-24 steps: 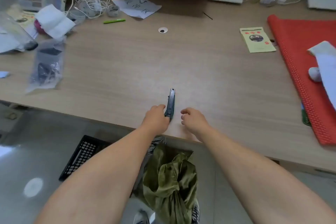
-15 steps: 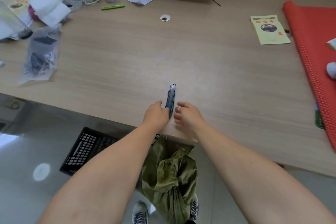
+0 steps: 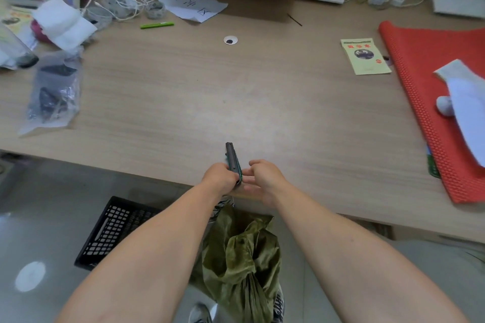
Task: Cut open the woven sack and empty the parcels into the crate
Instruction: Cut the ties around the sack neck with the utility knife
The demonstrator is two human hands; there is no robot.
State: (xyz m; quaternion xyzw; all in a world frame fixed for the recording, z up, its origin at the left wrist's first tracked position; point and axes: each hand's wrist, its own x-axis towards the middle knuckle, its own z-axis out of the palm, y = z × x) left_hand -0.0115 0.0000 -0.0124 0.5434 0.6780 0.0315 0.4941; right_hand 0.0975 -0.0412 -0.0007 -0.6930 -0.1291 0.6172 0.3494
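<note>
A dark utility knife (image 3: pixel 232 158) with a green edge is held above the near edge of the wooden table (image 3: pixel 236 102), its tip pointing away from me. My left hand (image 3: pixel 219 178) is shut on its rear end. My right hand (image 3: pixel 265 178) sits just right of the handle, fingers curled and touching it. An olive-green woven sack (image 3: pixel 241 257), bunched at the top, stands on the floor below my forearms. A black slotted plastic crate (image 3: pixel 112 231) lies on the floor left of the sack, partly hidden by my left arm.
A red mesh mat (image 3: pixel 433 113) with a white cloth covers the table's right side. A yellow booklet (image 3: pixel 364 56) lies near it. Plastic bags (image 3: pixel 52 92), tissue, cords, a green pen (image 3: pixel 157 25) and a scale crowd the far left. My shoes show under the sack.
The knife has been lifted off the table and tilted, its rear end now in my left hand. My right hand has closed in against the handle.
</note>
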